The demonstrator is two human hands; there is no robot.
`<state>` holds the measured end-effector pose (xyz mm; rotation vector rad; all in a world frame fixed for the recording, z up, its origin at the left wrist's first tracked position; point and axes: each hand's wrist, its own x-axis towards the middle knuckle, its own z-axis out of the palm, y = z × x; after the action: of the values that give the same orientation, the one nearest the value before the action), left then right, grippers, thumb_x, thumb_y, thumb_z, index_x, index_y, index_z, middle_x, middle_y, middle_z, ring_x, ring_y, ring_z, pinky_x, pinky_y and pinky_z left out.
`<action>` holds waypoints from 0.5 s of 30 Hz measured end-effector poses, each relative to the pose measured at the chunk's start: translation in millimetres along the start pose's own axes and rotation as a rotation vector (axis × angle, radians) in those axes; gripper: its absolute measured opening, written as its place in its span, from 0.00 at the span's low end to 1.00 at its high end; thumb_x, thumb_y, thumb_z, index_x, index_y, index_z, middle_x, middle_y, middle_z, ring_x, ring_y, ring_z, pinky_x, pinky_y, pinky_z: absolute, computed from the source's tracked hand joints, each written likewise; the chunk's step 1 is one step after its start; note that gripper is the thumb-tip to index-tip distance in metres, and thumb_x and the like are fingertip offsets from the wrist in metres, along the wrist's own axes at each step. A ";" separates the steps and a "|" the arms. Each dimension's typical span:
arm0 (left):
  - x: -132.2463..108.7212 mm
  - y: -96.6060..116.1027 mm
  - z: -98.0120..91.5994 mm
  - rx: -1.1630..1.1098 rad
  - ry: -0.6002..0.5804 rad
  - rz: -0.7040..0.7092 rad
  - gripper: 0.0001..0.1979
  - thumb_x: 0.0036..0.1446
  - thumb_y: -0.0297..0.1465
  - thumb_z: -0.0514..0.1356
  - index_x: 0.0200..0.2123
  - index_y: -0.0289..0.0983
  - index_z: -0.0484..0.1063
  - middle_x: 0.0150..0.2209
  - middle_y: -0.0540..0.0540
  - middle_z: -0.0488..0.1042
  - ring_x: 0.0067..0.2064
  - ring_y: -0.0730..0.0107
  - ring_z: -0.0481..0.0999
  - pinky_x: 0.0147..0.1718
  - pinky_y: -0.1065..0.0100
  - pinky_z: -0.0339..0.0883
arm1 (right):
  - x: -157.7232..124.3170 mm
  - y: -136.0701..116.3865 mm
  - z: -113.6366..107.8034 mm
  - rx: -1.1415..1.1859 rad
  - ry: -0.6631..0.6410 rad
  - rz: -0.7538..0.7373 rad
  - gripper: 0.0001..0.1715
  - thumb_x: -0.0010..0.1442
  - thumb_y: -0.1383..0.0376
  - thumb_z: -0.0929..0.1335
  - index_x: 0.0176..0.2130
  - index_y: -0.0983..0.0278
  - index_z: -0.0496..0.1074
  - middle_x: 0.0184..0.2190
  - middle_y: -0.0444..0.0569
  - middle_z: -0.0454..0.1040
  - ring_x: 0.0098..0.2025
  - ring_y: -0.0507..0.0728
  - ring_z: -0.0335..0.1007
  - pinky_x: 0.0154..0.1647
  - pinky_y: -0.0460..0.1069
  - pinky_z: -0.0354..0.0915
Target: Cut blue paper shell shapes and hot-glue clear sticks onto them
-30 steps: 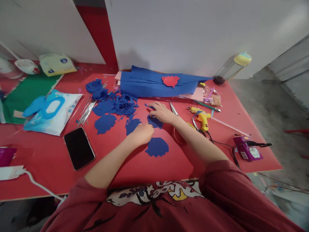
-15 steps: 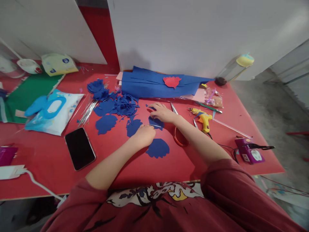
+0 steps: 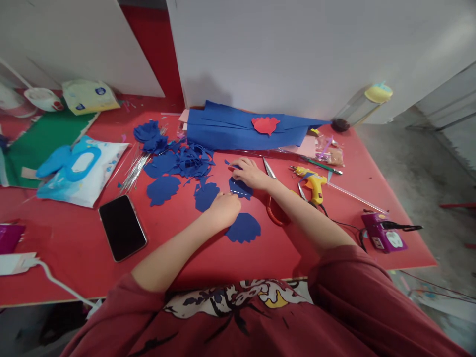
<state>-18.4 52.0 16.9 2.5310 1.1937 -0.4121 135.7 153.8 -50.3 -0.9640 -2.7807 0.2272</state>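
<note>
My left hand [image 3: 225, 209] is closed, with its pinched fingertips at a thin pale wire [image 3: 241, 193] that crosses a blue scalloped foam cutout [image 3: 242, 187]. Over the far edge of that cutout, my right hand [image 3: 250, 174] bends its fingers and thumb against it; the fingertips are partly hidden. Another blue cutout [image 3: 243, 228] lies flat just nearer to me. One more cutout [image 3: 207, 197] is left of my left hand, partly behind it. Under my right forearm are scissors with orange handles [image 3: 273, 214], partly covered.
Blue scraps [image 3: 191, 161] and a bundle of wires [image 3: 137, 171] lie left, near a phone [image 3: 122, 228] and wipes pack [image 3: 84, 171]. Blue foam sheets [image 3: 230, 131] lie at the back. A yellow glue gun [image 3: 315, 186] with a cord and a purple box [image 3: 385, 233] are right.
My left hand has shifted very slightly right along the wire. My right hand stays on the cutout, almost unmoved. The view has moved slightly.
</note>
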 end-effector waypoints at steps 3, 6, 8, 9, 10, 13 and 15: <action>-0.3 0.1 -0.4 -0.001 0.000 0.002 0.15 0.56 0.20 0.50 0.39 0.31 0.75 0.43 0.35 0.74 0.48 0.56 0.72 0.46 0.58 0.64 | 0.6 -4.1 2.7 -0.015 0.039 0.001 0.11 0.62 0.66 0.60 0.38 0.63 0.72 0.54 0.54 0.64 0.56 0.61 0.51 0.54 0.59 0.52; -0.6 0.5 -1.4 -0.001 -0.001 0.006 0.14 0.56 0.20 0.50 0.40 0.30 0.74 0.43 0.35 0.73 0.48 0.55 0.72 0.46 0.57 0.64 | 1.2 -8.3 5.2 -0.024 0.024 0.014 0.12 0.63 0.66 0.59 0.39 0.63 0.71 0.54 0.54 0.65 0.56 0.62 0.51 0.53 0.60 0.52; -0.6 0.8 -1.9 0.000 -0.002 0.006 0.14 0.56 0.20 0.51 0.40 0.29 0.74 0.44 0.34 0.73 0.48 0.54 0.72 0.46 0.57 0.64 | 0.8 -9.7 6.0 -0.006 0.017 0.050 0.13 0.63 0.67 0.59 0.40 0.63 0.71 0.53 0.54 0.65 0.55 0.62 0.52 0.53 0.60 0.53; -0.7 0.8 -2.1 0.000 -0.002 0.007 0.14 0.56 0.20 0.51 0.40 0.30 0.74 0.44 0.34 0.73 0.49 0.54 0.72 0.46 0.57 0.64 | 0.1 -10.2 5.8 0.007 0.021 0.072 0.13 0.62 0.67 0.59 0.40 0.63 0.71 0.53 0.55 0.65 0.55 0.62 0.52 0.52 0.60 0.53; -0.7 0.8 -2.1 0.001 -0.003 0.007 0.14 0.56 0.20 0.51 0.40 0.30 0.74 0.44 0.34 0.73 0.49 0.54 0.72 0.46 0.57 0.64 | -1.2 -10.7 5.2 0.019 0.031 0.093 0.12 0.62 0.67 0.60 0.40 0.64 0.71 0.53 0.55 0.65 0.55 0.62 0.53 0.52 0.60 0.54; -1.0 0.8 -1.7 0.001 -0.004 0.007 0.14 0.56 0.20 0.50 0.40 0.30 0.74 0.44 0.34 0.73 0.48 0.56 0.72 0.46 0.58 0.64 | -9.7 -14.6 1.4 0.046 0.076 0.122 0.11 0.61 0.67 0.61 0.41 0.64 0.71 0.53 0.56 0.65 0.54 0.62 0.55 0.51 0.59 0.55; -1.2 1.1 -1.1 0.001 -0.006 0.008 0.15 0.57 0.20 0.49 0.40 0.30 0.74 0.45 0.34 0.73 0.49 0.56 0.72 0.47 0.59 0.64 | -19.7 -20.3 -1.4 0.058 0.101 0.103 0.12 0.62 0.67 0.60 0.40 0.64 0.71 0.51 0.56 0.67 0.54 0.62 0.56 0.51 0.59 0.55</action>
<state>-18.2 50.9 18.5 2.5324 1.1811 -0.4181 139.1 125.9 -47.3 -1.0749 -2.6215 0.2650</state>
